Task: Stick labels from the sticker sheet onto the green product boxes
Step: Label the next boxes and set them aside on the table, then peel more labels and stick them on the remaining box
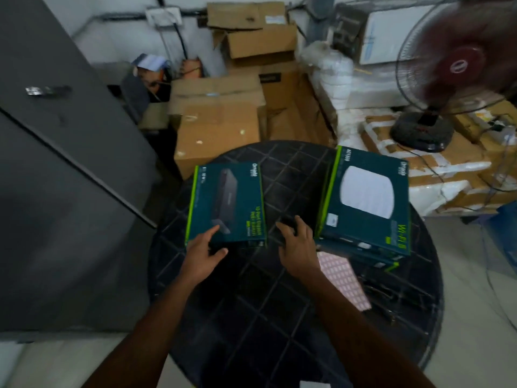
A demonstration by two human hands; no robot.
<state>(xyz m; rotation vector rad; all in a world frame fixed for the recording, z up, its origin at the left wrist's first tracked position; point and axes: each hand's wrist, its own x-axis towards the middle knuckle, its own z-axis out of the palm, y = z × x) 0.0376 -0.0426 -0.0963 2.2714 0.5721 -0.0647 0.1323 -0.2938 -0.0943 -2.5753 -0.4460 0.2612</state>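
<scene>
Item: left box [226,203], green, flat on the round table [251,317], at about 11 o'clock from the table's middle. Long axis runs 12 to 6, near short edge toward us.

Item: left hand [202,254]. We have its forefinger laid on the box's near corner and the thumb at the front edge, fingers loosely spread; whether it pinches the edge or only touches it, we cannot tell.

Item: right hand [297,247]. Relaxed, fingers lightly bent, holding nothing; it hangs between the two boxes.

Item: right box [366,200], top of a small stack at 1 o'clock, one small white label already near its lower left.

Item: sticker sheet [342,278], pink, at 4 o'clock, partly under that stack, just right of our right wrist.

Note: we judge the right hand nearer the sheet, so it would peel while the left steadies the box.
</scene>
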